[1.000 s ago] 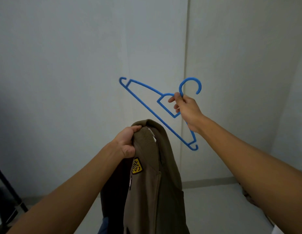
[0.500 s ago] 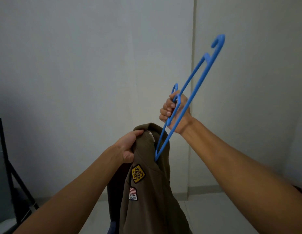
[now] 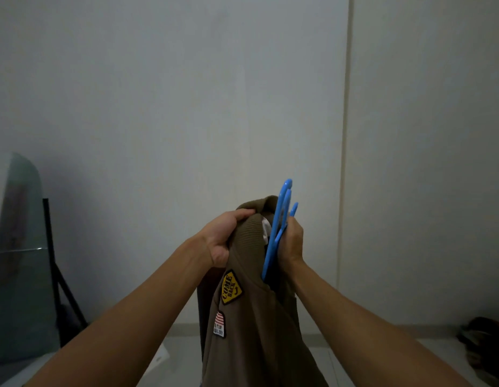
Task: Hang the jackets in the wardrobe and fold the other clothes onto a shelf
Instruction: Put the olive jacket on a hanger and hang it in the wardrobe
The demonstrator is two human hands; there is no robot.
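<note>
Inside the olive jacket [image 3: 259, 317] collar gripped by the left hand [image 3: 224, 237], the blue hanger [image 3: 277, 233], grasped by the right hand [image 3: 294, 241], is best angled under 1 shoulder first.

Jacket and hanger held up at centre, before the wall.

The left hand [image 3: 224, 236] grips the jacket [image 3: 251, 317] at the left of its collar; the right hand [image 3: 293, 241] holds the hanger [image 3: 279, 227] just right of it, the hanger's lower end inside the neck opening. A stand [image 3: 54, 275] is at far left beside a panel [image 3: 16, 247]. A heap of clothes [image 3: 482, 342] lies on the floor at far right.
</note>
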